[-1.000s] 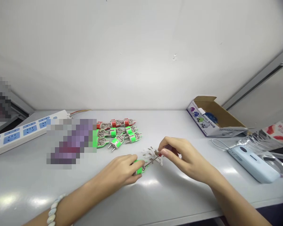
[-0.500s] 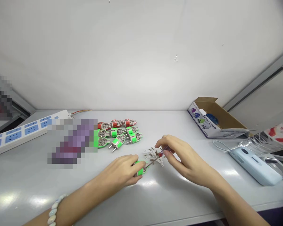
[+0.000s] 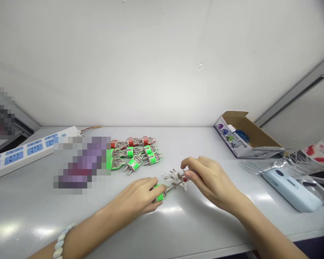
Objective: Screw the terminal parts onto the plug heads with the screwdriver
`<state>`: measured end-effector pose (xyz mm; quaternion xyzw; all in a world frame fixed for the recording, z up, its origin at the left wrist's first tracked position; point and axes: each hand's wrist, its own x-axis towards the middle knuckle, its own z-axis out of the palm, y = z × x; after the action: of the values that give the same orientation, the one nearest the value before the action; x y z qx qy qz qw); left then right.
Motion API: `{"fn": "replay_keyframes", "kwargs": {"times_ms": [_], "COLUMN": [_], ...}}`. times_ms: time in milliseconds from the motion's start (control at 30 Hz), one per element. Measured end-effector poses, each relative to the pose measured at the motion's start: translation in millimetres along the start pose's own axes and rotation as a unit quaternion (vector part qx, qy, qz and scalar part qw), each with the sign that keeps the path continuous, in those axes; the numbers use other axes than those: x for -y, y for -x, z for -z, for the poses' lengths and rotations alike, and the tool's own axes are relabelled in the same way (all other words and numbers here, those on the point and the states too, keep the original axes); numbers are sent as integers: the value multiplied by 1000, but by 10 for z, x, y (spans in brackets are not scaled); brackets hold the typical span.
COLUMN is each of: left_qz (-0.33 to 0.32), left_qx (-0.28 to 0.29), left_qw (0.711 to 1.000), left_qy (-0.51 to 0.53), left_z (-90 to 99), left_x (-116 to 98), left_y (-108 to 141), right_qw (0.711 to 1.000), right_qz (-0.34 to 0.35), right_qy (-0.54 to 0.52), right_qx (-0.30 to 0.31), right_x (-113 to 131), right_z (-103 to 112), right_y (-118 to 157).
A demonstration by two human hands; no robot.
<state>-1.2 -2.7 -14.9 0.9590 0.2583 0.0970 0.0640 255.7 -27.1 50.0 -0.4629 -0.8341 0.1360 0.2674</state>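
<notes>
Green plug (image 3: 160,193) clenched in left hand (image 3: 133,197), right hand (image 3: 212,180) pinching what seems a small screwdriver (image 3: 176,185)

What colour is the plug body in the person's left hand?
The plug body is bright green, as the head view shows beside the left hand.

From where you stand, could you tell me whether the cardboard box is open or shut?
Open: the cardboard box has its flap raised, exposing the inside.

Single head-worn camera above the near edge of the desk (image 3: 205,144), facing forward and down; close over left hand (image 3: 135,196) and right hand (image 3: 210,181), back wall (image 3: 162,64) filling the upper frame.
</notes>
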Motion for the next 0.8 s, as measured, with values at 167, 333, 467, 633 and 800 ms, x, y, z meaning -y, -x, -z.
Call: {"fn": "replay_keyframes", "kwargs": {"times_ms": [167, 333, 467, 633, 800], "left_qz": [-2, 7, 10, 10, 10], "left_qx": [7, 13, 18, 25, 26], "left_qw": [1000, 1000, 1000, 1000, 1000], "left_qy": [9, 11, 13, 14, 15], "left_z": [-1, 43, 50, 43, 34], "left_x": [3, -21, -24, -17, -11], "left_y": [-4, -16, -26, -26, -18], "right_qw": [997, 999, 996, 998, 997], "right_qz": [10, -27, -30, -12, -22], "right_qy": [-66, -36, -72, -50, -68], "right_qx": [27, 17, 35, 22, 35], "right_x": [35, 29, 24, 30, 22], "right_z": [17, 15, 22, 11, 4], "right_y": [12, 5, 2, 5, 13]}}
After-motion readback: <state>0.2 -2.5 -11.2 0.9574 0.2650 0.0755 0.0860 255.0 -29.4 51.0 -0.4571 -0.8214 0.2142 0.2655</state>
